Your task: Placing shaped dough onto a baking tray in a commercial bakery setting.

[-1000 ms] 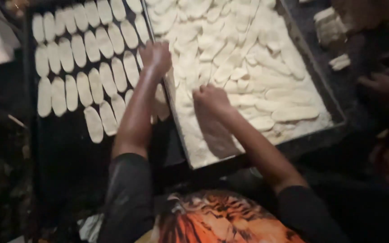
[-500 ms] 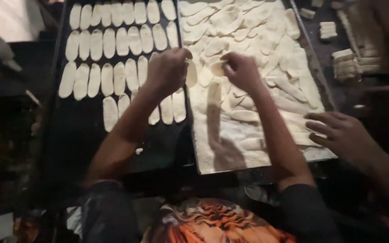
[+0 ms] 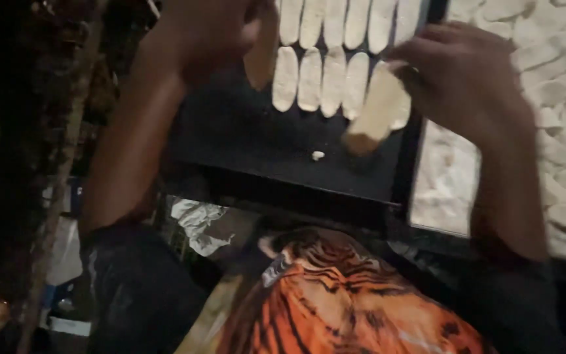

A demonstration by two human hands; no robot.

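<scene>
My right hand (image 3: pixel 466 82) grips a pale oblong dough piece (image 3: pixel 378 111) and holds it tilted just above the black tray (image 3: pixel 263 151), at the end of the nearest row of dough pieces (image 3: pixel 322 82). My left hand (image 3: pixel 207 33) is at the top edge, closed on another oblong dough piece (image 3: pixel 261 59) that hangs down beside the same row. A second row (image 3: pixel 345 19) lies behind it. A small dough crumb (image 3: pixel 318 155) sits on the bare tray.
To the right lies a floured tray (image 3: pixel 440 190) piled with several loose dough pieces (image 3: pixel 558 72). A tiger-print cloth (image 3: pixel 335 295) covers my lap. Crumpled white paper (image 3: pixel 194 219) lies below the tray's front edge. Dark clutter fills the left side.
The view has dropped closer to the black tray. My right hand left the floured tray with a dough piece and came over the black tray; my left hand shifted up and left.
</scene>
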